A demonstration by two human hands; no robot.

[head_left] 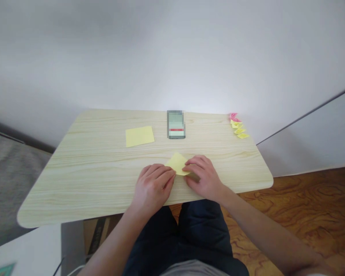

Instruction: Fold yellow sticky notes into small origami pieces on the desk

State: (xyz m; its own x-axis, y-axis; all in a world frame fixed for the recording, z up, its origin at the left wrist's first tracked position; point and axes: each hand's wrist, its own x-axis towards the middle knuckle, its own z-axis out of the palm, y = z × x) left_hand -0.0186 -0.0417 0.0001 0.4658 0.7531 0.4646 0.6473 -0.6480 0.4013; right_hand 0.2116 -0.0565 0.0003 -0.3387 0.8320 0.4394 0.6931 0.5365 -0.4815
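Observation:
A sheet of yellow paper [177,162], folded so that a corner points away from me, lies near the table's front edge. My left hand [155,183] is closed, its thumb and fingertips pinching the paper's left lower edge. On the right side, the bent fingers of my right hand [202,175] rest on the paper, the thumb close under its edge. Part of the paper is hidden by my fingers. Farther back to the left lies a flat yellow sheet [140,136].
A phone-like device [176,124] with a blurred screen lies at the back of the wooden table [83,172]. Along the right edge sit several folded yellow paper pieces [239,131] and pink folded paper [234,117]. A white wall [172,57] rises behind the table.

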